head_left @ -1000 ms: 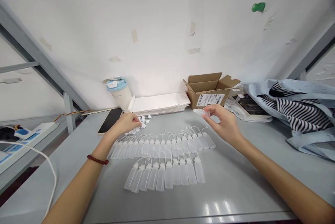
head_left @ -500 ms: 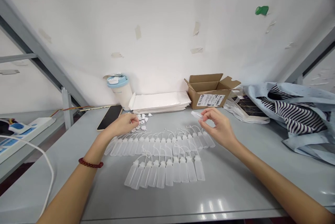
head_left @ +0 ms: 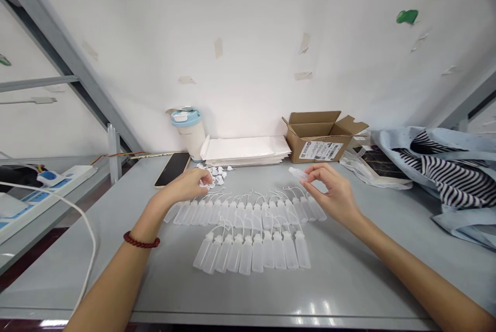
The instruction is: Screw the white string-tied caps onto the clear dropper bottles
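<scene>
While a bottle (head_left: 296,172) is pinched by fingers of the right hand (head_left: 337,195), a cap (head_left: 204,185) is gripped by the left hand (head_left: 189,187).

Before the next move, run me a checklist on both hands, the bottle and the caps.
1. The right hand holds the loose bottle above the table: ok.
2. The left hand rests at the white caps: ok.
3. A cap pinched in the left fingers: cannot tell.
4. The loose bottle already capped: cannot tell.
5. The bottle rows lie flat, side by side: ok.
</scene>
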Demonstrator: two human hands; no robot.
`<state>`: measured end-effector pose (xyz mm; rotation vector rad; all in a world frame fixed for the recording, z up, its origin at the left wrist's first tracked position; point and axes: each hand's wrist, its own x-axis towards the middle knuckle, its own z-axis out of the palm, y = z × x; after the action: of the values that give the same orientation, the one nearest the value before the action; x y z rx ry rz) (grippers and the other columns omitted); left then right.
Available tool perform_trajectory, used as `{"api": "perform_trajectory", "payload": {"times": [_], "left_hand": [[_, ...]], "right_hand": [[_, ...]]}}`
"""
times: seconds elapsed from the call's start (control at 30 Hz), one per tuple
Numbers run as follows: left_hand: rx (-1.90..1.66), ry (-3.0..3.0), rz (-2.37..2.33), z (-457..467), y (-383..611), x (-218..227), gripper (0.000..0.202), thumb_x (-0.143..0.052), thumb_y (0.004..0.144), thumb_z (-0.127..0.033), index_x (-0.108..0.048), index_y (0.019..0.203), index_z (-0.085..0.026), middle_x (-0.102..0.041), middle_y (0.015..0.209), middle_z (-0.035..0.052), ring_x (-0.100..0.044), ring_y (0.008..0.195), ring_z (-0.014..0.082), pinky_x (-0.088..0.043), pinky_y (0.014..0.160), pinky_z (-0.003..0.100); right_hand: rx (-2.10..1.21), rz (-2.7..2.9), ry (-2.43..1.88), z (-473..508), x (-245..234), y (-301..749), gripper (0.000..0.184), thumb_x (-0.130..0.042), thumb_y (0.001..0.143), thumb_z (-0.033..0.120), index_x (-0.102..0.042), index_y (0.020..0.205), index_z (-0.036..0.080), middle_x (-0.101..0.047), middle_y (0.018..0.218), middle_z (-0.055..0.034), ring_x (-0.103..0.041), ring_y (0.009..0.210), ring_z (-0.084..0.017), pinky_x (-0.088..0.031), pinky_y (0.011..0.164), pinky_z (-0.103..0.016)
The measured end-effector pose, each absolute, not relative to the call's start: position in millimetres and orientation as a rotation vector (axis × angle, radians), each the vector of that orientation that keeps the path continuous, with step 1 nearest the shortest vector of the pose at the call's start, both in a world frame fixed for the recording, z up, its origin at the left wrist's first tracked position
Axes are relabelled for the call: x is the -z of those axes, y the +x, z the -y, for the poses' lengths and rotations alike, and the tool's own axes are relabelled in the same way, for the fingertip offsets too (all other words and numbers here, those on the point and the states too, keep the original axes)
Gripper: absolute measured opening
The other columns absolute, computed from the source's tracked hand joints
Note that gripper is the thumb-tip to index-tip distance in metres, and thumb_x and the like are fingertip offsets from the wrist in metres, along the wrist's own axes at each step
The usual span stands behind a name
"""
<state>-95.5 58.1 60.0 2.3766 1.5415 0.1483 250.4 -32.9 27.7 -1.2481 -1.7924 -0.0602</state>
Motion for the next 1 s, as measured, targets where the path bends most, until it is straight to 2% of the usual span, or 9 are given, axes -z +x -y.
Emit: {"api": "perform_trajectory", "payload": {"times": [0.1, 0.3, 0.43, 0.6, 0.77, 0.9, 1.0], "left_hand": [[-0.135, 2.396, -1.539, -57, -92, -59, 0.022, -0.05, 0.063, -0.022, -0.064, 0.08, -0.02, -0.068, 0.09, 0.0051, -0.062, 0.086, 0.0227, -0.046, 0.07, 0.028], [-0.122, 2.395, -1.532, -53, -86, -64, 0.02, -0.045, 0.068, -0.02, -0.064, 0.073, -0.019, -0.068, 0.078, 0.0035, -0.062, 0.075, 0.0197, -0.044, 0.064, 0.026], [-0.167, 2.39, -1.537, -53, -92, -71, 0.025, -0.042, 0.073, -0.021, -0.066, 0.079, -0.019, -0.07, 0.083, 0.0038, -0.063, 0.081, 0.0208, -0.046, 0.069, 0.027], [-0.14, 2.419, -1.505, -52, -101, -73, 0.033, -0.043, 0.066, -0.013, -0.068, 0.086, -0.02, -0.069, 0.097, 0.0038, -0.061, 0.09, 0.0222, -0.047, 0.074, 0.028], [-0.102, 2.47, -1.476, -55, -99, -62, 0.035, -0.047, 0.062, -0.01, -0.072, 0.084, -0.023, -0.065, 0.088, 0.0046, -0.057, 0.097, 0.0257, -0.046, 0.083, 0.033], [-0.119, 2.49, -1.496, -59, -97, -53, 0.027, -0.051, 0.063, -0.011, -0.073, 0.075, -0.022, -0.06, 0.083, 0.0067, -0.055, 0.096, 0.029, -0.046, 0.082, 0.037], [-0.163, 2.499, -1.484, -59, -97, -53, 0.023, -0.052, 0.064, -0.012, -0.072, 0.072, -0.022, -0.06, 0.081, 0.0064, -0.055, 0.095, 0.0284, -0.046, 0.081, 0.035]], "right_hand": [[0.094, 1.813, -1.221, 35, -29, 248, 0.014, -0.058, 0.086, 0.022, -0.052, 0.074, 0.022, -0.062, 0.088, -0.0059, -0.062, 0.079, -0.021, -0.047, 0.065, -0.033], [0.199, 1.854, -1.127, 36, -30, 245, 0.012, -0.055, 0.088, 0.019, -0.053, 0.076, 0.021, -0.061, 0.088, -0.0069, -0.062, 0.077, -0.019, -0.047, 0.065, -0.031], [0.224, 1.866, -1.123, 36, -29, 246, 0.011, -0.054, 0.088, 0.019, -0.054, 0.077, 0.021, -0.061, 0.089, -0.0071, -0.062, 0.077, -0.02, -0.047, 0.066, -0.032], [0.256, 1.869, -1.121, 35, -28, 248, 0.011, -0.056, 0.087, 0.016, -0.053, 0.077, 0.02, -0.061, 0.089, -0.0073, -0.062, 0.078, -0.02, -0.047, 0.068, -0.032], [0.26, 1.87, -1.126, 35, -28, 248, 0.012, -0.056, 0.087, 0.016, -0.052, 0.077, 0.02, -0.061, 0.089, -0.0072, -0.062, 0.077, -0.019, -0.047, 0.066, -0.031], [0.274, 1.861, -1.121, 34, -29, 248, 0.012, -0.057, 0.088, 0.017, -0.052, 0.077, 0.021, -0.062, 0.088, -0.0072, -0.062, 0.077, -0.019, -0.048, 0.066, -0.031], [0.277, 1.839, -1.122, 34, -29, 247, 0.01, -0.058, 0.087, 0.018, -0.053, 0.079, 0.02, -0.062, 0.088, -0.0073, -0.061, 0.074, -0.019, -0.048, 0.065, -0.031]]}}
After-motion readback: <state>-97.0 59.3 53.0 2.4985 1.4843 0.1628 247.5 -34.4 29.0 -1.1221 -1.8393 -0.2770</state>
